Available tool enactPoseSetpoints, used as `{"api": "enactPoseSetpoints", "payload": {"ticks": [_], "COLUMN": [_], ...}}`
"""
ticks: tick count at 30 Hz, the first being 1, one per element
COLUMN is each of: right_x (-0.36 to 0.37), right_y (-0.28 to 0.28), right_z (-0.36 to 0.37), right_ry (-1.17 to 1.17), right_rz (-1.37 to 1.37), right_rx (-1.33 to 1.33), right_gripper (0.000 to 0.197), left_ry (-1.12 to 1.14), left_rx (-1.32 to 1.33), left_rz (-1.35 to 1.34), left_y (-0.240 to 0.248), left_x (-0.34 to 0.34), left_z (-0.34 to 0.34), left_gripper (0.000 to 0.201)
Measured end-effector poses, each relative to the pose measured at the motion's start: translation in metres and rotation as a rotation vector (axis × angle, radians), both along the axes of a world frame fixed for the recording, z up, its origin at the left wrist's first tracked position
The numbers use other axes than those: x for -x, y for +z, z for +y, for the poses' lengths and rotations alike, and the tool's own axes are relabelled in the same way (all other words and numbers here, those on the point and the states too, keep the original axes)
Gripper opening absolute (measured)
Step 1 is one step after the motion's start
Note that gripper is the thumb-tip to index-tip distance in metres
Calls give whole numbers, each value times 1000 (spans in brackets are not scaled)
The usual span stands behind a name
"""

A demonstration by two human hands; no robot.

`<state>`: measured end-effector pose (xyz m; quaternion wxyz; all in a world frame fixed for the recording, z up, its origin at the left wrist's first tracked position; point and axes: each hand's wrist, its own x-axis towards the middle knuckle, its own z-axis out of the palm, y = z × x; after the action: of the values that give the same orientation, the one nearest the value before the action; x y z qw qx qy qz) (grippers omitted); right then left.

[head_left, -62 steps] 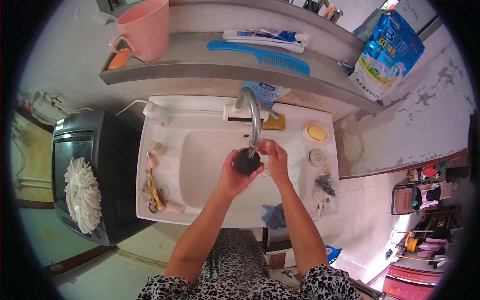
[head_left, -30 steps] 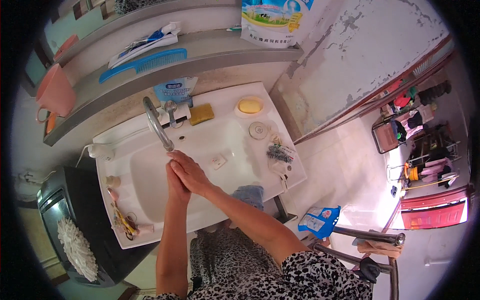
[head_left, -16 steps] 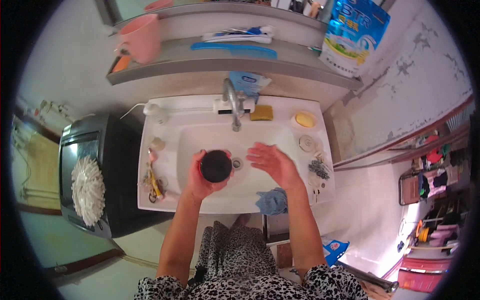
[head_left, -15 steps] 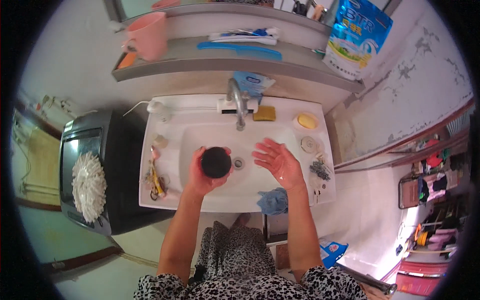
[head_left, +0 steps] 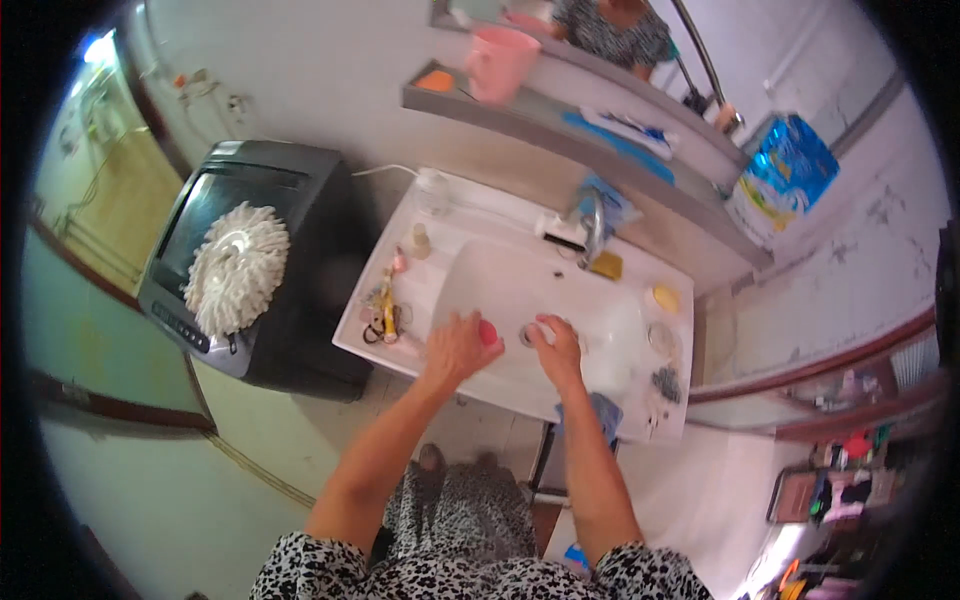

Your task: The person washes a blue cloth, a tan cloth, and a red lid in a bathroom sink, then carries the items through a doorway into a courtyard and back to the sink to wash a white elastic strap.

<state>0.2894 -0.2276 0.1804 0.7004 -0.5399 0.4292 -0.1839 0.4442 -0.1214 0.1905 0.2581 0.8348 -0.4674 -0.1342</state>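
Note:
My left hand (head_left: 458, 352) is over the left side of the white sink basin (head_left: 490, 275), back of the hand up. Its fingers are closed round a small round pink thing (head_left: 488, 332), mostly hidden by the hand; I cannot make out its kind. To its right, my right hand (head_left: 558, 356) hovers over the basin with fingers loosely curved and apart, and I see nothing held in it. The drain (head_left: 527, 336) shows beside its thumb. Behind both hands stands the metal faucet (head_left: 594, 228).
A yellow sponge (head_left: 606, 265) and yellow soap (head_left: 665, 298) sit on the sink rim. A blue cloth (head_left: 600, 415) hangs at the front edge. Left stands a black washing machine (head_left: 300, 300) bearing a white mop head (head_left: 238, 268). A pink mug (head_left: 500, 65) is on the shelf.
The view has swung, shifting the sink rightward. My left hand has turned from palm up with a dark round face showing to palm down, with pink showing. My right hand's spread fingers have curled.

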Motion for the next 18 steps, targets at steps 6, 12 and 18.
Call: {"api": "enactPoseSetpoints", "payload": {"ticks": [6, 12, 18], "right_x": [-39, -29, -10], "right_y": [39, 39, 26], "right_z": [78, 105, 54], "right_ry": [217, 363, 496], "right_rz": [-475, -444, 157], "right_rx": [-728, -452, 567], "right_gripper": [49, 53, 49], "left_ry": [206, 293, 621], "left_rx": [174, 554, 160], "left_rz": [276, 766, -142], "left_y": [40, 22, -45], "left_x": [34, 50, 88], "left_z": [68, 158, 286], "left_gripper": [69, 69, 27]}}
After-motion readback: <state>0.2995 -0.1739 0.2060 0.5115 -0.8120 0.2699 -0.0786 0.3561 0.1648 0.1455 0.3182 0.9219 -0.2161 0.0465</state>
